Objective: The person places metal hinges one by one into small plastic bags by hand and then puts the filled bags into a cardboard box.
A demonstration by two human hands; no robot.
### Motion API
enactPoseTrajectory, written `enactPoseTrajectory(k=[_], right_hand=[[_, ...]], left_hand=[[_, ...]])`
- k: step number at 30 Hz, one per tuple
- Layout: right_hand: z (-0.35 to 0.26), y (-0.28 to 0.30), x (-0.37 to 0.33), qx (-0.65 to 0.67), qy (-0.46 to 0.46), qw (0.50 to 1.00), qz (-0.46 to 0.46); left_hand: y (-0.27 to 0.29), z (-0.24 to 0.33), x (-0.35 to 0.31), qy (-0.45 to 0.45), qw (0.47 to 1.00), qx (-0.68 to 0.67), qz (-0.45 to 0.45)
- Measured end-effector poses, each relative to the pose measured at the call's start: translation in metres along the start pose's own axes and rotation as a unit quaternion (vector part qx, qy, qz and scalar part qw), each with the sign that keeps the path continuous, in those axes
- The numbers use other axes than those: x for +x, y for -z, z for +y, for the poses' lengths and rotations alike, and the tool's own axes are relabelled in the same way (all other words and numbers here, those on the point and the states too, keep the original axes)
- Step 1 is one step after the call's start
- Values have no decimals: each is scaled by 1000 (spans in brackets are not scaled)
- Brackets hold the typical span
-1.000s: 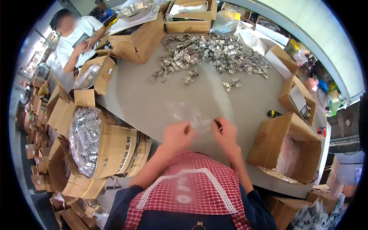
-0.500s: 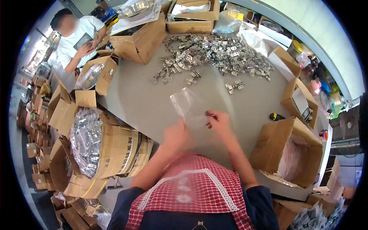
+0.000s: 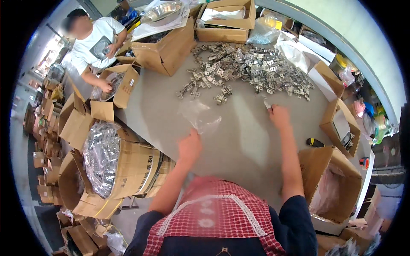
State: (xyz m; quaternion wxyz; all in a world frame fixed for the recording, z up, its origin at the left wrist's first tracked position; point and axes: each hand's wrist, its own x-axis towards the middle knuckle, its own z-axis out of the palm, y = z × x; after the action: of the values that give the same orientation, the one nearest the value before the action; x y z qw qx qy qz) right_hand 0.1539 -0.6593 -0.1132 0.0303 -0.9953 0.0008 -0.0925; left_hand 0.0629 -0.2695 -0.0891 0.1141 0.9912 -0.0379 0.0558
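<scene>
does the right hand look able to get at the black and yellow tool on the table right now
Probably yes: the right hand is close to the black and yellow tool, and nothing seems to stand between them. It appears to be pinching a metal piece, though, which could hinder a grip.

Clear bag (image 3: 201, 116) in left grip (image 3: 190, 146), right grip (image 3: 280, 117) at metal piece (image 3: 267, 103).

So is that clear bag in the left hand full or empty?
Empty, it seems: the clear bag in the left hand lets the grey tabletop show through, with nothing visible inside.
</scene>
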Motion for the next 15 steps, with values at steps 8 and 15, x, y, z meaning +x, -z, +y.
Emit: enactPoseTrajectory(k=[8, 15], right_hand=[[-123, 41, -98, 620, -237, 735, -141], [-158, 28, -128, 684, -227, 664, -202]], left_hand=[[-27, 10, -4, -30, 999, -28, 4], [-37, 27, -22, -100, 993, 18, 52]])
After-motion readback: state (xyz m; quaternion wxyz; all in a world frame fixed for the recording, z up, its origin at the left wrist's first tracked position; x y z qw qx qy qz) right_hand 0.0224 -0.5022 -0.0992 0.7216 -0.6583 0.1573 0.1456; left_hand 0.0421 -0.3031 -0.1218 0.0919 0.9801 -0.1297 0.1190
